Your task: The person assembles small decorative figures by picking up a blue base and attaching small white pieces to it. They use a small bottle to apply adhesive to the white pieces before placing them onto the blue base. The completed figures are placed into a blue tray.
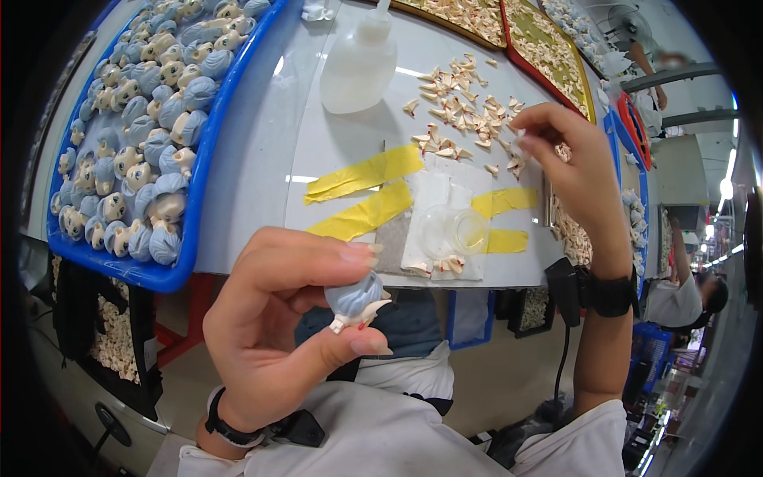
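My left hand [278,318] pinches a small doll head [355,300] between thumb and fingers. The head has pale blue moulded hair, and a cream pointed piece with a touch of red sticks out on its right side. Over the right part of the table, my right hand [576,159] has its thumb and forefinger pressed together; what sits between the tips is too small to make out. Just left of those fingertips lie scattered cream pointed pieces [469,111] with red ends. A small clear round dish [462,230] stands on a white pad, with a few pieces by it.
A blue tray [195,159] full of doll heads stands at the left. Yellow tape strips [366,175] lie around the pad. Behind is a translucent squeeze bottle [359,71]. A red-rimmed tray [548,48] of pointed pieces is at the far right. Other people appear at the right edge.
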`<state>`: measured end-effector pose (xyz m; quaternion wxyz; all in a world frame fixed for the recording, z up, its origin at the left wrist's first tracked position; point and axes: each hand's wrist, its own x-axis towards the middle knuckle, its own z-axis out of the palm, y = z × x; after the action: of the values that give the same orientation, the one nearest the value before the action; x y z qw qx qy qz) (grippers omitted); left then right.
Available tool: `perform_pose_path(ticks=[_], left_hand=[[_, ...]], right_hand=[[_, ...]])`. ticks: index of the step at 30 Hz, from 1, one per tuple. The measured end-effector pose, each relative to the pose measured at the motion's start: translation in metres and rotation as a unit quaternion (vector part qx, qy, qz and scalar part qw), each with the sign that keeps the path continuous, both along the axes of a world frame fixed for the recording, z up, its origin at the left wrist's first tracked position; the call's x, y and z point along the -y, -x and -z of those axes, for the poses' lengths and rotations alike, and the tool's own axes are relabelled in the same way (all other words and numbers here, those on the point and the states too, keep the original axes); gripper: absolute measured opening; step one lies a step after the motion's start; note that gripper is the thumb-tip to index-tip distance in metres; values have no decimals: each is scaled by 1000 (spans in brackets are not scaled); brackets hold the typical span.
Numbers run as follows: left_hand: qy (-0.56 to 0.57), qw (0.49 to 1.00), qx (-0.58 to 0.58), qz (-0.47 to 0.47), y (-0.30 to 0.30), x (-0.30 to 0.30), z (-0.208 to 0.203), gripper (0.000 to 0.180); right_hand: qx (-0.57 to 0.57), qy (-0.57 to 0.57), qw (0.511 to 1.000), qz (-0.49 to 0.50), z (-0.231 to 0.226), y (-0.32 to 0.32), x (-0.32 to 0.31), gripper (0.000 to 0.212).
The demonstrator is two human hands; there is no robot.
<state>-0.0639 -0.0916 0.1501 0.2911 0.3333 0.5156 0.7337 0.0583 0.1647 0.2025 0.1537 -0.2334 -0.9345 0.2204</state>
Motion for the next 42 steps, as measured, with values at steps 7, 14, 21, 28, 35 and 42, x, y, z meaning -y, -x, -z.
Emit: perform_pose_path(ticks=[7, 14, 21, 28, 35, 42], left_hand=[[18, 999, 34, 9, -7, 1, -5, 47], [-32, 996, 21, 84, -4, 7, -7, 40], [-27, 996, 35, 78, -4, 11, -5, 40], [-3, 998, 25, 56, -5, 7, -6, 43], [-33, 994, 25, 96, 0, 4, -2, 42], [-11, 997, 30, 75, 5, 7, -4, 41]], right_hand=[[38, 0, 999, -18, -2, -2, 1, 13], [79, -55, 993, -69, 4, 8, -4, 9], [50, -73, 995, -56, 1, 3, 2, 6], [12, -17, 1000, 2, -1, -6, 3, 11], [19, -14, 997, -72, 2, 8, -4, 16], [88, -62, 989, -97, -2, 22, -7, 11]])
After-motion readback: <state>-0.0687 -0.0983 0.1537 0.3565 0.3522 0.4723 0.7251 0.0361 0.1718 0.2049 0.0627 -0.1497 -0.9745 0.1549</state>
